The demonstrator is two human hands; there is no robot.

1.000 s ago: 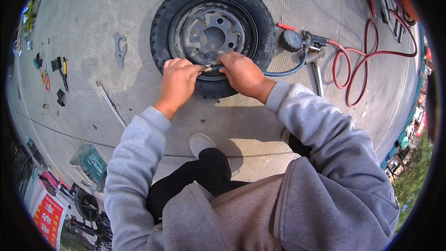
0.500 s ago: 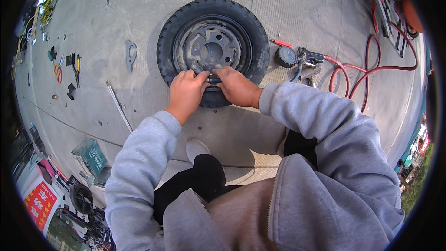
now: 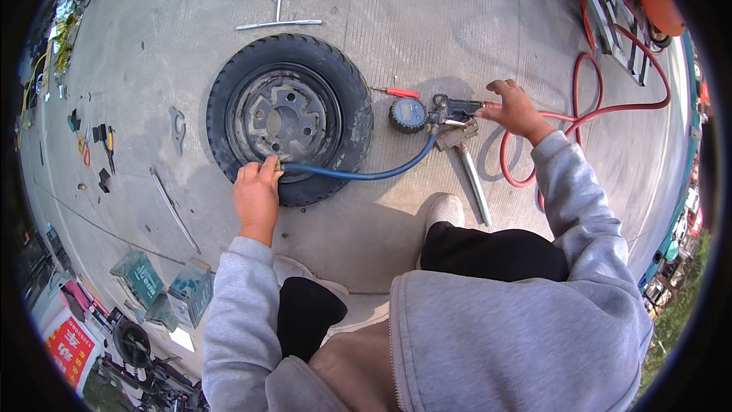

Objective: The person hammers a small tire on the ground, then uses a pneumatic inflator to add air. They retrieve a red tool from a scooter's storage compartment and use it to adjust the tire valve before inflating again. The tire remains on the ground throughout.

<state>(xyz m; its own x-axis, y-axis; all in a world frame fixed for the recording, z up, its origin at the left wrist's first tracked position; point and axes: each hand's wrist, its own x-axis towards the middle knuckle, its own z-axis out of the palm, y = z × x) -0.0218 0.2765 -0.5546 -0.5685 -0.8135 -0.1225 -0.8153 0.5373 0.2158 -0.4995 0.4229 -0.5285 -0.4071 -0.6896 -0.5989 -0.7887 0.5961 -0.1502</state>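
A black tire on a dusty metal wheel [image 3: 352,118] lies flat on the concrete in front of me. My left hand [image 3: 257,197] is closed on the end fitting of a blue hose [image 3: 358,175] at the wheel's near rim; its fingers hide most of the fitting. The hose curves right to a tire inflator gun [image 3: 463,109] with a round digital gauge [image 3: 409,115]. My right hand [image 3: 520,112] hovers at the gun's far right end, by the red air hose [image 3: 560,116], fingers curved and apart.
A red-handled screwdriver [image 3: 402,93] and a hammer-like metal tool [image 3: 474,183] lie near the gun. A T-shaped metal bar [image 3: 279,24] lies beyond the tire. Left are a metal rod [image 3: 174,210], a flat hooked plate [image 3: 177,130], pliers [image 3: 110,151] and an open box [image 3: 191,290].
My right hand has left the rim and moved right to the inflator gun. The blue hose now stretches to the wheel, its end in my left hand. The view has shifted.
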